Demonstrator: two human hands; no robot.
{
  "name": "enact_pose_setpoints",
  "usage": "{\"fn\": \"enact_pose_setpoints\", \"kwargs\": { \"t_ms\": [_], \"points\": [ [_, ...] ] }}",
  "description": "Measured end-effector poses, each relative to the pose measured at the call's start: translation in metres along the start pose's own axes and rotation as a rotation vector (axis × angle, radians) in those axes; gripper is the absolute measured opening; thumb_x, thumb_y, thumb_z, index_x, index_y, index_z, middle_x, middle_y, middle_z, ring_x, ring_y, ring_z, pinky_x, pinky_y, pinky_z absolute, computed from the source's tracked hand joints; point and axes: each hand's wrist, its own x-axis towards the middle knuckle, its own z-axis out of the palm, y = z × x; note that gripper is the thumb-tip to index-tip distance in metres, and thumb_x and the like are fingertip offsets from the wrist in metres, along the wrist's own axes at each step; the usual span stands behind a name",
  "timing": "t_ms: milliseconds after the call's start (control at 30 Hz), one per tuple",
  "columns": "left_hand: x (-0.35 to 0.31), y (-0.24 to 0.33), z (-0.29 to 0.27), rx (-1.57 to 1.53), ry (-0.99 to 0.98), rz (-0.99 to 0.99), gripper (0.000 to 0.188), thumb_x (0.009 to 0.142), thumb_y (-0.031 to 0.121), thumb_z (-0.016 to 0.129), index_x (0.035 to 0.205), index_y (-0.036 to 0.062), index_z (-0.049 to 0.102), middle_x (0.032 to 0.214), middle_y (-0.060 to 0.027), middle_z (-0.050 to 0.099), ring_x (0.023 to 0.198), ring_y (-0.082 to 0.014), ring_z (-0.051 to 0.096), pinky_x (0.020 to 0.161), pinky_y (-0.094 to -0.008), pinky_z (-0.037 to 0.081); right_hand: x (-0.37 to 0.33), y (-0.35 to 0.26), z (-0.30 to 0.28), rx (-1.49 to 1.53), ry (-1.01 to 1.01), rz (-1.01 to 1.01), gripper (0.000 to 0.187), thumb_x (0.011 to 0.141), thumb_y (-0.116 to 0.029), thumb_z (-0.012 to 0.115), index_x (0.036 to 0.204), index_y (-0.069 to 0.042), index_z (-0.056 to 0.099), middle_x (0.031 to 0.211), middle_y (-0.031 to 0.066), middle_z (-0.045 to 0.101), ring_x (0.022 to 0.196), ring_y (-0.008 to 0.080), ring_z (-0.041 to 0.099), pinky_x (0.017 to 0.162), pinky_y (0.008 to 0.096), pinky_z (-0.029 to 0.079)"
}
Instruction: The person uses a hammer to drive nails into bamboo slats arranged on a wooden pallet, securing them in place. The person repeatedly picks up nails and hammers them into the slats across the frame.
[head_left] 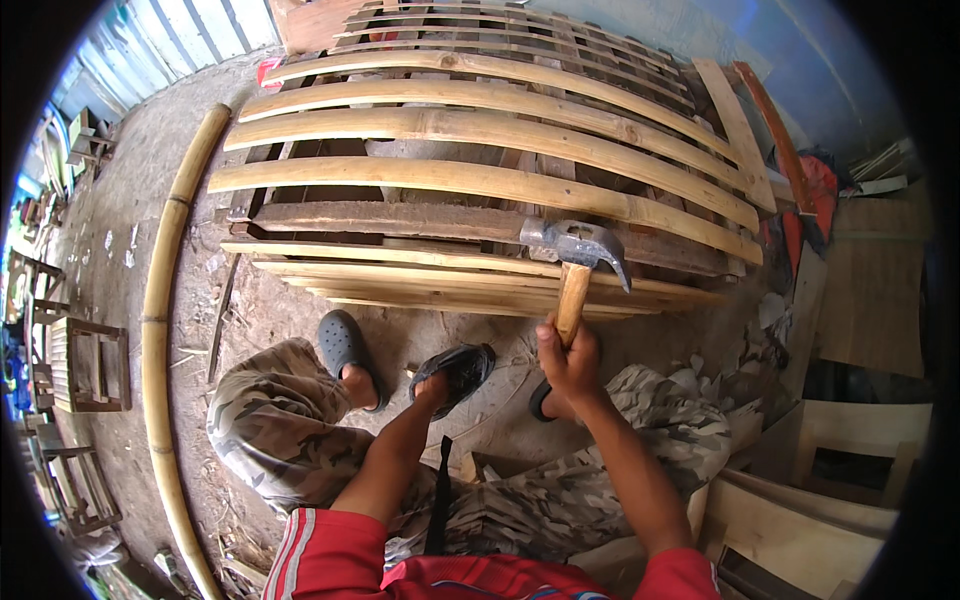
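My right hand (pixel 570 362) grips the claw hammer (pixel 578 246) fully closed; left hand (pixel 432 392) rests on a sandal (pixel 455 368). I'd strike squarely the bamboo slat (pixel 420 256) at twelve o'clock.

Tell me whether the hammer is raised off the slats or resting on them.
Cannot tell for sure. The right hand grips the hammer by its wooden handle, head up over the bamboo slat panel, but the overhead view hides any gap.

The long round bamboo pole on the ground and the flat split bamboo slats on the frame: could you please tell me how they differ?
The long round bamboo pole is whole, tubular and alone on the dirt; the flat split bamboo slats are halved strips lying side by side across a dark wooden frame. The pole runs lengthwise, the slats crosswise. Both are pale yellow bamboo.
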Motion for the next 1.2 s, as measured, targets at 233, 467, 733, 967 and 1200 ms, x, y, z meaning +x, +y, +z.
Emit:
{"fn": "enact_pose_setpoints", "kwargs": {
  "t_ms": [233, 467, 733, 967, 1200],
  "points": [
    [-0.003, 0.008, -0.002, 0.032, -0.137, -0.210, 0.051, 0.104, 0.033, 0.040, 0.151, 0.0147, 0.045, 0.152, -0.0181, 0.050, 0.139, -0.0345, 0.050, 0.116, -0.0442, 0.039, 0.002, -0.007, -0.001, -0.007, 0.020, 0.061, 0.030, 0.100, -0.032, 0.067, 0.092, -0.004, 0.057, 0.060, 0.0031, 0.053, 0.056, 0.0113, 0.053, 0.054, 0.0293, 0.043],
    [-0.004, 0.012, -0.002, -0.079, -0.189, -0.242, 0.057, 0.102, 0.036, 0.044, 0.154, 0.0114, 0.041, 0.154, -0.0194, 0.047, 0.142, -0.0352, 0.047, 0.116, -0.0480, 0.038, -0.001, 0.002, 0.002, 0.018, 0.005, 0.065, 0.026, 0.100, -0.028, 0.065, 0.096, -0.004, 0.057, 0.060, -0.0010, 0.052, 0.051, 0.0067, 0.050, 0.049, 0.0252, 0.042],
    [-0.005, 0.033, -0.006, -0.019, -0.159, -0.223, 0.053, 0.102, 0.031, 0.045, 0.151, 0.0094, 0.047, 0.149, -0.0191, 0.053, 0.133, -0.0343, 0.056, 0.111, -0.0473, 0.044, -0.003, 0.011, 0.004, 0.075, -0.011, 0.054, 0.024, 0.101, -0.025, 0.065, 0.102, -0.003, 0.055, 0.065, -0.0018, 0.053, 0.052, 0.0049, 0.051, 0.049, 0.0224, 0.042],
    [0.008, 0.032, -0.001, -0.102, -0.137, -0.266, 0.042, 0.099, 0.027, 0.053, 0.136, 0.0073, 0.057, 0.128, -0.0143, 0.062, 0.113, -0.0277, 0.062, 0.094, -0.0420, 0.049, -0.007, 0.012, 0.008, 0.099, -0.039, -0.019, 0.024, 0.101, -0.025, 0.064, 0.098, -0.003, 0.055, 0.065, -0.0011, 0.053, 0.054, 0.0058, 0.053, 0.050, 0.0227, 0.043],
    [0.020, 0.023, -0.004, -0.296, -0.150, -0.335, 0.032, 0.096, 0.024, 0.061, 0.122, 0.0053, 0.067, 0.108, -0.0096, 0.070, 0.093, -0.0211, 0.069, 0.076, -0.0367, 0.055, -0.019, 0.020, 0.008, -0.036, -0.046, -0.059, 0.028, 0.101, -0.029, 0.065, 0.089, -0.005, 0.058, 0.062, -0.0033, 0.054, 0.053, 0.0053, 0.052, 0.050, 0.0228, 0.042]
  ]
}}
